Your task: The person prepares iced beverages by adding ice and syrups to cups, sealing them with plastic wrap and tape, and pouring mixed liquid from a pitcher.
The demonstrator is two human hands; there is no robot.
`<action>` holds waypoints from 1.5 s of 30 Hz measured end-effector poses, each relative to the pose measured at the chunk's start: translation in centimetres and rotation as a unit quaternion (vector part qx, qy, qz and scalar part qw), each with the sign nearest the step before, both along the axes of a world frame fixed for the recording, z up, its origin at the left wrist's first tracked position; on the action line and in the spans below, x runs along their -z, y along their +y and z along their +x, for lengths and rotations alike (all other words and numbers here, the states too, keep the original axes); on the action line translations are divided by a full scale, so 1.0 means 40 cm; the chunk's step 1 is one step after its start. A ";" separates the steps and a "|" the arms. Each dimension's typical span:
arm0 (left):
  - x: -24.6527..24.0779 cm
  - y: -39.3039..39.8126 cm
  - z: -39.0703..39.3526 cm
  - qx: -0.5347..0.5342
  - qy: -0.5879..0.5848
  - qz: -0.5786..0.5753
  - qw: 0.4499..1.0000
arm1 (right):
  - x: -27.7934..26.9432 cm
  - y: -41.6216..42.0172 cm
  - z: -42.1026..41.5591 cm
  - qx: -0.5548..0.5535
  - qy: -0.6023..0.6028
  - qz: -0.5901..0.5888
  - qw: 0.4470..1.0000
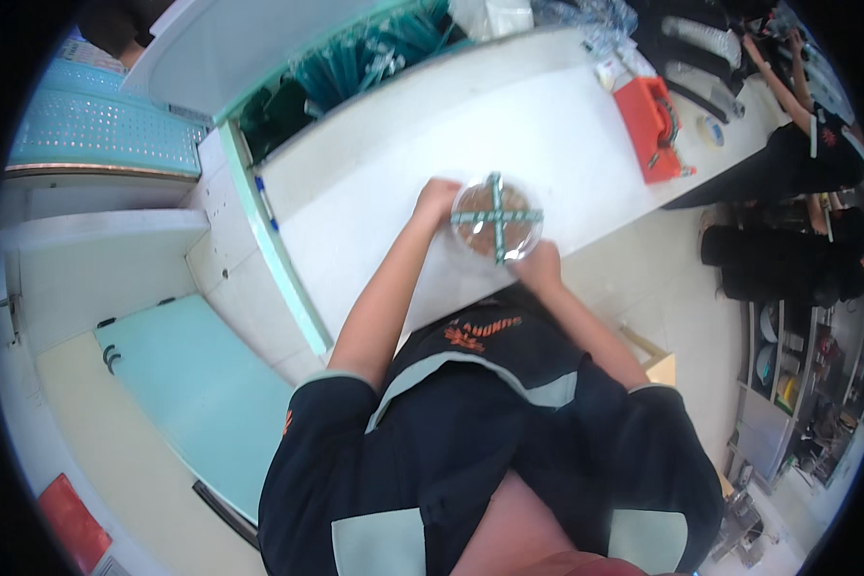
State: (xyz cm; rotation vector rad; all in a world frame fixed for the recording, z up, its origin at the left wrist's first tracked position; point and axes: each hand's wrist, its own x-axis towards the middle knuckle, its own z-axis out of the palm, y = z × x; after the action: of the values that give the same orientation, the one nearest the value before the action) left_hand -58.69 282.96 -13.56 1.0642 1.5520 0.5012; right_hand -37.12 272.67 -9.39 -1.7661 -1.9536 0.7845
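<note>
A round clear plastic container [477, 236] with brown contents is in front of me over the white counter. Two strips of green patterned tape [498, 216] cross over its lid. My left hand [438, 200] grips the container's left side, its fingers partly hidden behind the rim. At the lower right edge, my right hand [540, 268] holds the container too, slightly blurred. Whether the base rests on the counter, I cannot tell.
A red tape dispenser [644, 129] stands on the white counter [374, 165] at right, near a tape roll [711, 132]. A blue pen [265, 204] lies along the left edge. Teal wrapped items [353, 61] fill a recess behind. Co-workers [777, 263] stand at right.
</note>
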 end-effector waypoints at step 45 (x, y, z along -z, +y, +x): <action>-0.512 0.247 -0.004 -0.199 -0.389 0.176 0.882 | -0.566 0.631 -0.062 -0.052 0.474 0.103 0.873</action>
State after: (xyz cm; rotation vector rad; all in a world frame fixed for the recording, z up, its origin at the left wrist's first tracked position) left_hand -58.85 292.84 6.94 0.6495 0.9511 1.3528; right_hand -39.58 297.92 13.26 -0.8552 -1.3654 1.1395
